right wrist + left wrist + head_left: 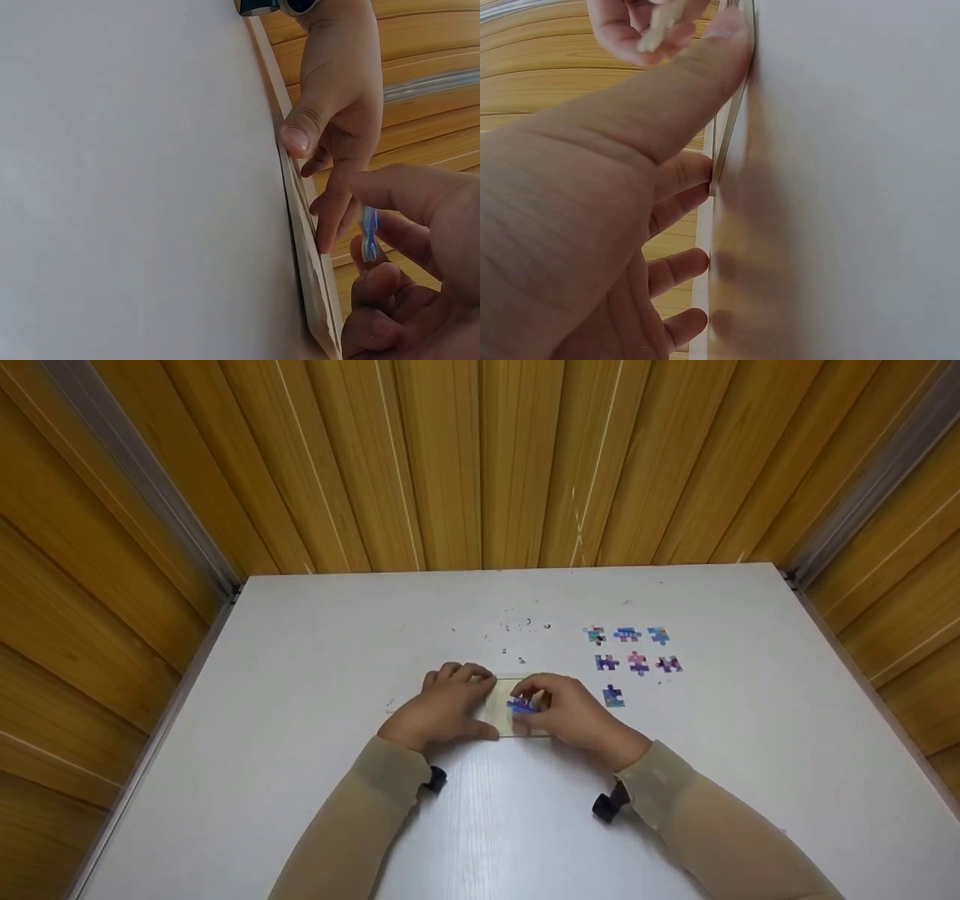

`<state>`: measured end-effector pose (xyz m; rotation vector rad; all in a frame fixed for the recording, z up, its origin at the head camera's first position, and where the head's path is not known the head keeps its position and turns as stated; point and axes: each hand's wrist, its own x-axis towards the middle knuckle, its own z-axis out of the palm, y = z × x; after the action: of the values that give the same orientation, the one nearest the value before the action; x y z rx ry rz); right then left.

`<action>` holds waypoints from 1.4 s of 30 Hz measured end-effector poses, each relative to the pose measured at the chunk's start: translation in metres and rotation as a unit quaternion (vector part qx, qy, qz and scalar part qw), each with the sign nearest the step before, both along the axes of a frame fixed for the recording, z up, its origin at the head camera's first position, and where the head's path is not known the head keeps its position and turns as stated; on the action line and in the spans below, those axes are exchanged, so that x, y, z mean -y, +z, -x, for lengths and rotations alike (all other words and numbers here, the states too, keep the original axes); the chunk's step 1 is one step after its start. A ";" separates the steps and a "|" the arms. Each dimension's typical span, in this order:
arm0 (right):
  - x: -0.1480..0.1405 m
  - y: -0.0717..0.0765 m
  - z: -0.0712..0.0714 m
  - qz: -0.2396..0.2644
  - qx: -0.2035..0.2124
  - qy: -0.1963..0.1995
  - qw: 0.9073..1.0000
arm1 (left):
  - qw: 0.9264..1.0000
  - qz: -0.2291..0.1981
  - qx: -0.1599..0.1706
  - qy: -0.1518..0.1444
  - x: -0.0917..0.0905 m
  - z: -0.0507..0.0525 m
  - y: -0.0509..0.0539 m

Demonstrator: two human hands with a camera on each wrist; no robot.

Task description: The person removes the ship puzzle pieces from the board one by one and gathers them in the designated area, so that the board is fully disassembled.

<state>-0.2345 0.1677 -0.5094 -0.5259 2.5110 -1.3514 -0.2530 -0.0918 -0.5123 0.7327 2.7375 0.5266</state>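
Observation:
A flat, pale wooden puzzle tray (498, 706) lies before me on the table. My left hand (448, 706) holds its left part, thumb at the near edge and index finger at the far edge. The left wrist view shows the thumb (697, 82) against the tray's side. Above the tray, my right hand (566, 709) pinches a blue and purple jigsaw piece (520, 705) between thumb and fingers. In the right wrist view that piece (369, 232) stands on edge between the fingertips, apart from the tray (309, 262). The right hand hides the tray's right part.
Several loose jigsaw pieces lie in rows to the right, among them a pink one (637, 662) and a blue one (613, 695) close to my right hand. Small dark crumbs (528, 622) dot the white table (337, 622). Wood-patterned walls (450, 465) enclose its back and sides.

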 end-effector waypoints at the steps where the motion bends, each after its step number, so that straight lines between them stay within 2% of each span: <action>1: -0.001 0.002 0.001 0.006 0.000 -0.005 1.000 | 1.000 0.001 0.000 0.000 0.000 0.000 0.000; 5: -0.009 0.013 0.008 0.043 0.008 -0.025 0.999 | 1.000 0.006 -0.004 -0.002 0.000 0.001 0.002; 9: -0.020 0.024 0.013 0.082 0.033 -0.050 0.995 | 1.000 0.005 0.000 -0.003 0.000 0.001 0.002; 16: -0.043 0.050 0.014 0.109 0.032 -0.074 0.991 | 1.000 0.008 -0.001 0.003 -0.001 0.000 0.000; 22: -0.068 0.063 0.010 0.077 0.026 -0.093 0.992 | 1.000 0.003 0.000 0.005 -0.001 -0.001 0.001; 29: -0.099 0.068 0.007 0.036 -0.037 -0.089 0.995 | 1.000 0.002 -0.004 0.003 -0.002 -0.002 0.000; 34: -0.117 0.071 0.001 -0.016 -0.067 -0.109 0.992 | 1.000 0.001 -0.002 -0.001 -0.002 -0.002 0.001; 39: -0.134 0.071 -0.004 -0.045 -0.103 -0.124 0.986 | 1.000 0.002 0.008 -0.001 -0.001 -0.001 0.002; 42: -0.141 0.071 -0.005 -0.059 -0.111 -0.128 0.984 | 1.000 0.001 0.012 0.001 0.000 -0.001 0.002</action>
<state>-0.2293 0.3086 -0.4384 -0.3546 2.9046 -1.2777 -0.2516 -0.0918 -0.5105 0.7193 2.7159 0.5289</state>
